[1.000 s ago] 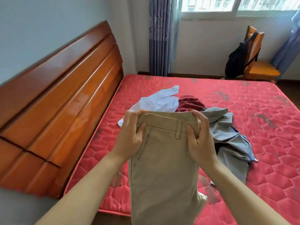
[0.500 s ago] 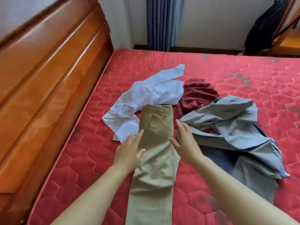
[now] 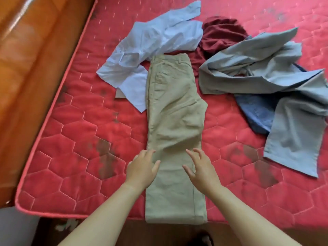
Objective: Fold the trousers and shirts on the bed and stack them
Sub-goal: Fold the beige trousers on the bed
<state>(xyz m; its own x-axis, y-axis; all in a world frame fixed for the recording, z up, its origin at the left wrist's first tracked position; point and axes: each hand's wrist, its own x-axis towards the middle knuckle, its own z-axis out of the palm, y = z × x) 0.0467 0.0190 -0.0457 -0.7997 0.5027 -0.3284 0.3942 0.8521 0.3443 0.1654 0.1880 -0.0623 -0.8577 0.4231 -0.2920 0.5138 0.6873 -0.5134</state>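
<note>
Khaki trousers (image 3: 175, 121) are laid lengthwise on the bed (image 3: 71, 157), legs doubled. Left hand (image 3: 142, 169) and right hand (image 3: 202, 169) are spread, empty, over the legs. Smoothing is judged to be the step in hand; a hem-to-waistband fold is called for next.

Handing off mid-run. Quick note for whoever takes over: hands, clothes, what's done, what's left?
Hands: left hand and right hand are both open with fingers spread, at the knee stretch of the khaki trousers, gripping nothing.
Things: the khaki trousers lie flat, legs together, waistband far, hems at the near edge of the red mattress. The light blue shirt, maroon garment, grey trousers and dark blue garment lie crumpled beyond.
Done: khaki trousers laid out and halved lengthwise.
Left: fold them crosswise, fold everything else, then stack. No stack yet.
</note>
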